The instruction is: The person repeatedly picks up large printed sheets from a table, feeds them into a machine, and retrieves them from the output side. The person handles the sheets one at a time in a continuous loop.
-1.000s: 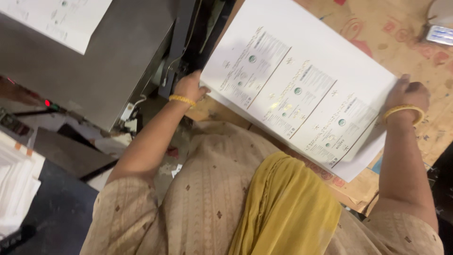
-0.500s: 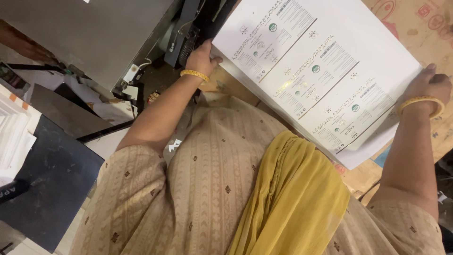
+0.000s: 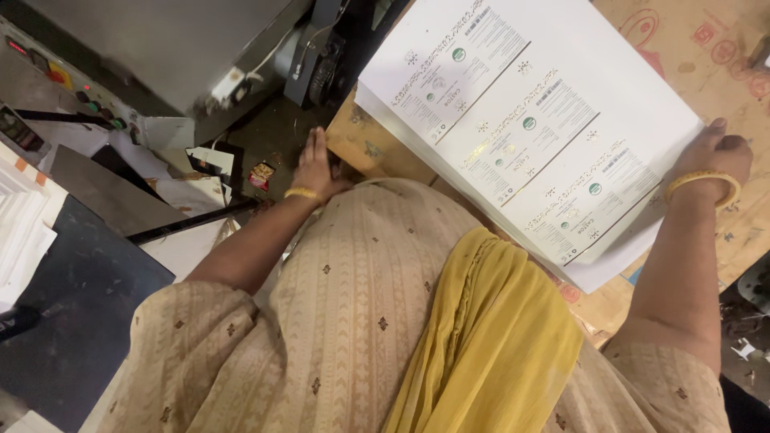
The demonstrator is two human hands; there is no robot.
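A stack of large white printed sheets (image 3: 545, 120) lies on brown cardboard (image 3: 714, 48), its top sheet showing three label panels with green dots. My right hand (image 3: 718, 156), with a yellow bangle on the wrist, grips the stack's right edge with curled fingers. My left hand (image 3: 317, 168), also wearing a bangle, lies flat with fingers extended on the cardboard's near-left edge. It sits just left of the stack's corner, off the paper, and holds nothing. A beige garment and a yellow scarf (image 3: 489, 345) fill the lower part of the view.
A grey metal machine (image 3: 168, 40) with coloured buttons stands at the upper left. Paper scraps (image 3: 200, 164) lie below it. A pile of white sheets (image 3: 20, 224) rests at the left edge beside a dark board (image 3: 72, 313). A black rod (image 3: 192, 223) crosses there.
My left hand has let go of the stack's left corner and dropped to the cardboard edge. My right hand stays on the right edge. The view has shifted.
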